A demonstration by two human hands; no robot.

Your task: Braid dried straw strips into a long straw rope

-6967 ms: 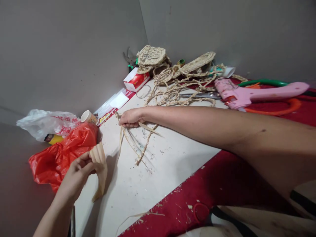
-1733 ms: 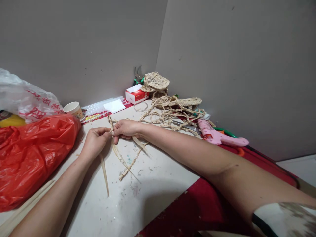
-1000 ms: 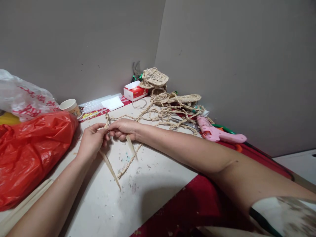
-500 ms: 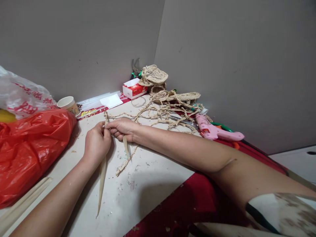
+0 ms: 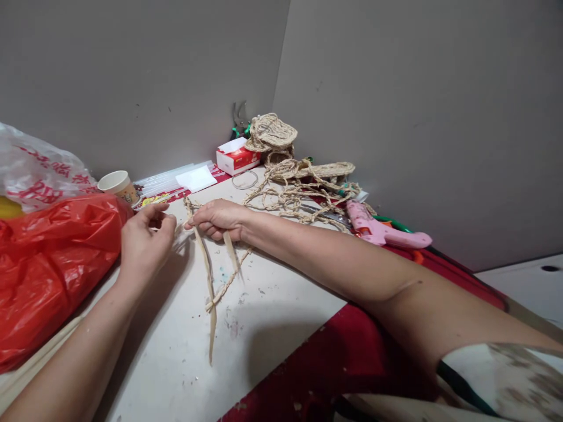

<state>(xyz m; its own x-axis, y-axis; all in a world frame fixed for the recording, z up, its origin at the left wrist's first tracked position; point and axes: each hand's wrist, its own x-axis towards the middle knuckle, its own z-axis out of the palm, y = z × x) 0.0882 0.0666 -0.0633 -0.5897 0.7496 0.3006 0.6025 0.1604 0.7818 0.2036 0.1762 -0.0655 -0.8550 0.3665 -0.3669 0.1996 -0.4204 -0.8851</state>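
1. Straw strips (image 5: pixel 210 287) lie mid-table on the white board, far ends pinched in the right hand (image 5: pixel 217 218).
2. Left hand (image 5: pixel 145 243) sits just left, fingertips pressed onto a thin strand.
3. Red plastic bag (image 5: pixel 48 258) is far left; pink glue gun (image 5: pixel 382 231) off right.

The strips (image 5: pixel 211 275) are pale straw, the braided rope (image 5: pixel 299 193) a tan twist. The table (image 5: pixel 185 363) is off-white with specks, its cloth (image 5: pixel 360 363) deep red. A bag (image 5: pixel 48 258) is glossy red; another bag (image 5: pixel 39 176) is white with red print. The glue gun (image 5: pixel 382 231) is pink, the box (image 5: pixel 237 158) red and white. The cup (image 5: pixel 116 184) seems cream.
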